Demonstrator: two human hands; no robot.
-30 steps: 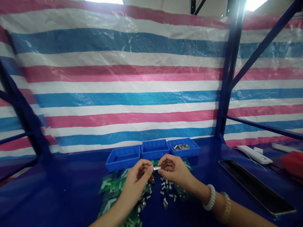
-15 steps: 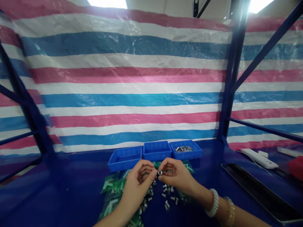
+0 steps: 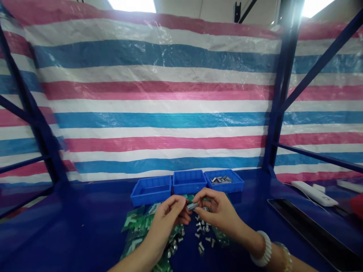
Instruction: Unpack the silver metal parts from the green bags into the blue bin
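Between my two hands is a short silver metal cylinder (image 3: 192, 206), lying nearly level and tilted slightly up to the right. My right hand (image 3: 217, 207) pinches its right end between thumb and fingertips. My left hand (image 3: 170, 215) is closed at the other end, its fingertips touching the piece. Below the hands, loose silver screws (image 3: 200, 247) are scattered on the blue table. More small metal parts (image 3: 172, 247) lie in a heap by my left wrist, beside green-tinted plastic bags (image 3: 136, 223) of pale pieces.
Three blue bins stand in a row behind the hands: a left bin (image 3: 150, 195), a middle bin (image 3: 189, 187) and a right bin (image 3: 236, 186) containing metal parts (image 3: 221, 180). A dark flat tablet-like panel (image 3: 303, 230) and a white device (image 3: 313, 193) lie at right. Blue posts (image 3: 279, 94) frame the striped sheet.
The metal cylinder has turned from end-on, showing a round holed face, to side-on. My left fingers have curled in closer around its end. The camera view has shifted slightly.
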